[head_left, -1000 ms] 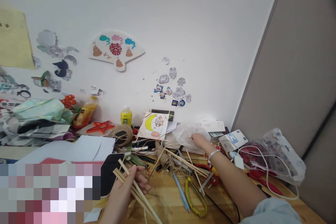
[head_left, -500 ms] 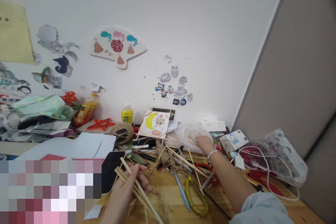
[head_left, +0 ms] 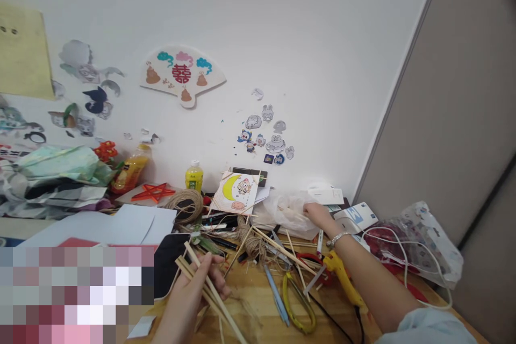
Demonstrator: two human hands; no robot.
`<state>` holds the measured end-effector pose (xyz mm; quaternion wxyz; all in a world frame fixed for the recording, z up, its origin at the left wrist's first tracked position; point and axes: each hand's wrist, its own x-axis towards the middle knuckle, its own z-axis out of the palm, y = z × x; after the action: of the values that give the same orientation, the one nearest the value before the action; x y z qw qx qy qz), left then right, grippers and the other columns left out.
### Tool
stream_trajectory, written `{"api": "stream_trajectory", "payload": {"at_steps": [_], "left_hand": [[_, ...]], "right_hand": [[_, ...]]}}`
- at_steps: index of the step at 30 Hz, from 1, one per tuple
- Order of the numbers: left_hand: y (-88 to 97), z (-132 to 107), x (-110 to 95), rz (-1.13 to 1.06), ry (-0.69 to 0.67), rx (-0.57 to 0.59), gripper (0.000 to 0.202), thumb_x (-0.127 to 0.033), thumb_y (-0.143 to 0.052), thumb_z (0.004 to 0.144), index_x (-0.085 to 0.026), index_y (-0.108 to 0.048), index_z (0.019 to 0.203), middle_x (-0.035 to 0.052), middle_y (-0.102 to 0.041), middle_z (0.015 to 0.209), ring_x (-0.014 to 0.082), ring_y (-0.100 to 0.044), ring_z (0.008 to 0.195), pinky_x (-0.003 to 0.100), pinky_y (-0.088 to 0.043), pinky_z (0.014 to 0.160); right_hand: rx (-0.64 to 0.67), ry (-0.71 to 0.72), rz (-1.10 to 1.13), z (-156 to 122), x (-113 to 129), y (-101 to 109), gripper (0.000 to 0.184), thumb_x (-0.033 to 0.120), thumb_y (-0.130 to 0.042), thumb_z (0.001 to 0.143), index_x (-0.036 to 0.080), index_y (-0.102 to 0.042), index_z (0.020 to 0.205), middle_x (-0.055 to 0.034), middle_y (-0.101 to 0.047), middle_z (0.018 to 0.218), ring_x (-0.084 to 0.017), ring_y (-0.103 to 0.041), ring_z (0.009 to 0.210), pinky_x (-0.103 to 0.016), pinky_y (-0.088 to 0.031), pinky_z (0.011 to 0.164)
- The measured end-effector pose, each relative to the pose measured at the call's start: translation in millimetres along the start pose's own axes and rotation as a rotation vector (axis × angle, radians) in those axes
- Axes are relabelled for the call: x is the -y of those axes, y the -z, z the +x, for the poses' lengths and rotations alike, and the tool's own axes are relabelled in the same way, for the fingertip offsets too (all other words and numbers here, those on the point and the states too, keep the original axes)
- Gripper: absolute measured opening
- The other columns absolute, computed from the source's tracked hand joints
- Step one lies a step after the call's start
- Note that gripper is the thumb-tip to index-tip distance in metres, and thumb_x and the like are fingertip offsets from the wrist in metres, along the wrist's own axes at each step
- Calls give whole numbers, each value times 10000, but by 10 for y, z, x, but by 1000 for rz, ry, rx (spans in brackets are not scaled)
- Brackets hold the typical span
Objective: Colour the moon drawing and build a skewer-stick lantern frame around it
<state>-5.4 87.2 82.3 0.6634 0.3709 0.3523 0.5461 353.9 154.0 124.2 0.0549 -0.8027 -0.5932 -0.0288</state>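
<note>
My left hand point(head_left: 203, 279), low in the middle, is closed around several pale wooden sticks point(head_left: 215, 293) that slant across the palm. My right hand point(head_left: 318, 216) reaches to the back of the table, its fingers curled at the edge of a thin translucent plastic bag point(head_left: 282, 209). Pale stick ends show in the bag; what the right fingers pinch is partly hidden. Beneath my right forearm lies a yellow glue gun point(head_left: 342, 279) with a black cord. A yellow-handled tool point(head_left: 298, 306) and a light blue pen point(head_left: 276, 295) lie between my hands.
Twine point(head_left: 252, 242) and loose sticks clutter the middle. A moon picture in a stick frame point(head_left: 236, 192) leans at the back by a yellow bottle point(head_left: 194, 177). A dark phone point(head_left: 169, 263) lies left; a white box point(head_left: 357, 217) and cables are right.
My right hand has shifted slightly right at the bag's edge. The yellow glue gun now shows beneath my right forearm. My left hand keeps its hold on the sticks.
</note>
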Motion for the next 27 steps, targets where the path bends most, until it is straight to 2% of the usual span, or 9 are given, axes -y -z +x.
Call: {"api": "stream_trajectory", "payload": {"at_steps": [4,7,9,12,16,18,22,26,27], "left_hand": [[-5,-15,0,10,-19,-40,402,-519,-759,632,-162,-613,748,-50,-556,435,141,-557,377,226,-455,397],[15,3,-2,28,12,-7,440,-536,-777,588,-158,-614,744,-43,-559,442,154,-564,392,239,-464,392],[17,15,-1,29,13,-5,448,-535,-786,566,-157,-612,733,-45,-550,434,154,-552,388,250,-471,393],[-16,5,-5,15,-30,-29,427,-535,-765,591,-157,-609,717,-48,-534,415,146,-531,364,248,-461,386],[-72,-41,-30,4,-55,-47,418,-528,-757,598,-151,-613,711,-52,-528,410,136,-515,347,242,-448,388],[-80,-57,-45,13,-52,-55,419,-524,-758,598,-149,-617,721,-49,-537,419,143,-533,357,236,-435,384],[-68,-54,-51,44,-47,-43,435,-535,-762,591,-149,-624,737,-42,-550,431,150,-542,361,220,-394,349],[-43,-19,-4,50,-56,5,499,-597,-767,560,-149,-632,734,-43,-546,425,138,-526,340,215,-384,346],[-30,-3,15,56,-60,22,516,-615,-766,550,-150,-635,731,-39,-554,433,137,-526,336,217,-381,344]], "right_hand": [[-85,4,248,-21,-108,102,262,324,-572,911,155,-593,1111,-66,-623,1107,-193,-624,943,-398,-531,810],[-206,-23,499,-38,-204,188,207,323,-550,921,133,-615,971,-35,-663,923,-144,-639,763,-327,-537,707],[-320,-50,681,-62,-262,272,239,356,-521,913,136,-596,861,-36,-679,826,-126,-624,639,-277,-519,614],[-518,-69,944,-137,-330,452,316,477,-516,838,166,-542,789,-68,-706,812,-126,-611,569,-244,-486,538],[-777,-40,1229,-305,-340,745,416,603,-565,722,207,-467,801,-32,-700,763,-100,-576,553,-241,-493,575],[-857,-9,1330,-403,-277,872,451,628,-594,684,217,-445,798,7,-676,708,-81,-543,526,-232,-493,585],[-841,76,1461,-599,27,1017,479,623,-676,632,213,-471,771,37,-645,629,-80,-533,512,-226,-491,561],[-713,162,1538,-791,500,1031,448,583,-717,635,197,-517,741,24,-649,615,-95,-551,534,-227,-487,542],[-642,194,1584,-839,624,1026,435,566,-726,640,195,-524,744,23,-657,626,-90,-544,529,-225,-483,542]]}}
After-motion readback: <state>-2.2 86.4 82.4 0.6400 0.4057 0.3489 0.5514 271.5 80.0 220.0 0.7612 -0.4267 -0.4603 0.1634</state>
